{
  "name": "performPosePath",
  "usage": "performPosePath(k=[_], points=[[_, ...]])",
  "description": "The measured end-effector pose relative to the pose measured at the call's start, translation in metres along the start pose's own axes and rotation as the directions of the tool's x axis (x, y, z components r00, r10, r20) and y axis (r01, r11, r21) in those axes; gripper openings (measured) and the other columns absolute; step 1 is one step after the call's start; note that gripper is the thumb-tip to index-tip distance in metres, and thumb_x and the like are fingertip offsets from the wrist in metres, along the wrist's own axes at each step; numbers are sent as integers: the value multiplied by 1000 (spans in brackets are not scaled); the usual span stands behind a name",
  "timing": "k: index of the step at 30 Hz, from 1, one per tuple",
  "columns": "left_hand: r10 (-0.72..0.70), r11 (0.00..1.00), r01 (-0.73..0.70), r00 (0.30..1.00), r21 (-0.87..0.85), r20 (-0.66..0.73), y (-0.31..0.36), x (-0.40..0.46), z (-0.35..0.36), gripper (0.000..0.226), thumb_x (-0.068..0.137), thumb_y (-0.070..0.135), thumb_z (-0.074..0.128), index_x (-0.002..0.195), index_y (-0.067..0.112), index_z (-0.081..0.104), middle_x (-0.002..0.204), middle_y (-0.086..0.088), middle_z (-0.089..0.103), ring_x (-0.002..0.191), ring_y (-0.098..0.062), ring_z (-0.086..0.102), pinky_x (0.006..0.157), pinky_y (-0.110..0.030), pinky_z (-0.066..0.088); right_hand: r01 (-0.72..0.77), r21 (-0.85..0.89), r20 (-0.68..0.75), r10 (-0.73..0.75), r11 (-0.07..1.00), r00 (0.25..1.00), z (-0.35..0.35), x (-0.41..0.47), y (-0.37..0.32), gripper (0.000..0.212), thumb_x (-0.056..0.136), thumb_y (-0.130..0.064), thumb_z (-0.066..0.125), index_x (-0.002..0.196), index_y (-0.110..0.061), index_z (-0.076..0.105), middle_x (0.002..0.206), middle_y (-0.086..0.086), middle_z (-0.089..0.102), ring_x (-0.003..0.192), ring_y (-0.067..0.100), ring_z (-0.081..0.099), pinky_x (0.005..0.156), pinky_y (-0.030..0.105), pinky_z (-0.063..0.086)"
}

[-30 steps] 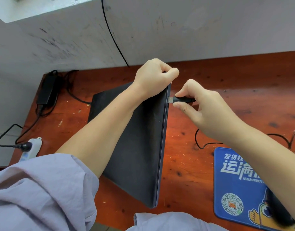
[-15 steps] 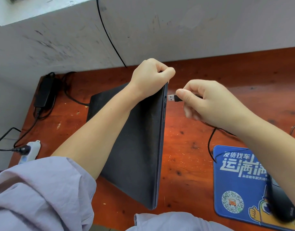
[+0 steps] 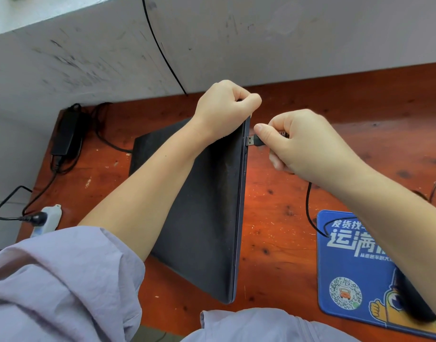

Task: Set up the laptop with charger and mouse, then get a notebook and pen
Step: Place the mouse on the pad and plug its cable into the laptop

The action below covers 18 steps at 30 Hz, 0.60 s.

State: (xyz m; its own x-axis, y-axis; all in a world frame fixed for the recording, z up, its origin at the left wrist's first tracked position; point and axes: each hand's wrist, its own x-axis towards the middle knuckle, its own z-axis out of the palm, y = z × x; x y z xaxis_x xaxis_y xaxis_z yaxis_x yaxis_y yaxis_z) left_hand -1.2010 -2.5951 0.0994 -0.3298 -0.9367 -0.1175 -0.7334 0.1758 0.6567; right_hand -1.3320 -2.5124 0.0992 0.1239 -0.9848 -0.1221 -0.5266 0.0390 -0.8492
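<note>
A closed dark laptop (image 3: 207,213) is tipped up on its left edge on the red-brown wooden desk (image 3: 273,218). My left hand (image 3: 226,107) grips its raised far right corner. My right hand (image 3: 303,141) pinches a black USB plug (image 3: 252,141), whose metal tip touches the laptop's right side near the top. The plug's black cable (image 3: 310,211) runs down across a blue mouse pad (image 3: 355,267). A black mouse (image 3: 419,304) lies on that pad, mostly hidden under my right forearm. The black charger brick (image 3: 66,132) lies at the desk's far left.
A white power strip (image 3: 48,218) with a black plug in it sits at the desk's left edge. Charger cables loop around the brick. A grey scuffed wall (image 3: 236,45) with a thin black wire runs right behind the desk. Lilac sleeves fill the bottom.
My right hand changed its hold on the USB plug, drew it a little away from the laptop's side, then brought it back against the side. My left hand kept the laptop tipped up.
</note>
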Motion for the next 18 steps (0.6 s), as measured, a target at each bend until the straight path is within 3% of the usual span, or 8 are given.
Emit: performPosePath(k=[4, 10, 12, 18], points=[[0, 1000, 1, 1000, 22, -15, 0, 1, 3, 28, 70, 26, 42, 50, 6, 46, 46, -3, 26, 53, -20, 27, 56, -29, 27, 48, -108, -86, -57, 993, 995, 7, -5, -2, 44, 96, -30, 43, 56, -12, 49, 44, -3, 57, 36, 9, 47, 42, 22, 38], [-8, 1000, 8, 1000, 21, -14, -1, 1, 6, 31, 70, 27, 43, 48, 5, 49, 36, 2, 29, 48, -17, 28, 55, -29, 29, 49, -53, 65, -46, 997, 997, -3, -1, 3, 52, 97, -29, 42, 48, -14, 45, 30, -13, 50, 28, 2, 45, 37, 9, 33], [-6, 999, 7, 1000, 32, -17, 0, 0, 7, 30, 70, 27, 42, 49, 6, 47, 40, 2, 26, 49, -18, 25, 55, -29, 27, 67, -76, 49, -63, 995, 997, -2, 0, 4, 50, 97, -30, 42, 51, -13, 47, 32, -5, 49, 31, -1, 47, 40, 8, 36], [5, 999, -4, 1000, 42, -15, 0, -1, 9, 35, 70, 27, 42, 52, -3, 46, 56, -15, 32, 56, -23, 28, 56, -32, 28, 38, -25, 50, -37, 999, 998, 2, -4, 9, 52, 98, -29, 40, 48, -15, 44, 30, -8, 47, 28, 4, 43, 36, 12, 32]])
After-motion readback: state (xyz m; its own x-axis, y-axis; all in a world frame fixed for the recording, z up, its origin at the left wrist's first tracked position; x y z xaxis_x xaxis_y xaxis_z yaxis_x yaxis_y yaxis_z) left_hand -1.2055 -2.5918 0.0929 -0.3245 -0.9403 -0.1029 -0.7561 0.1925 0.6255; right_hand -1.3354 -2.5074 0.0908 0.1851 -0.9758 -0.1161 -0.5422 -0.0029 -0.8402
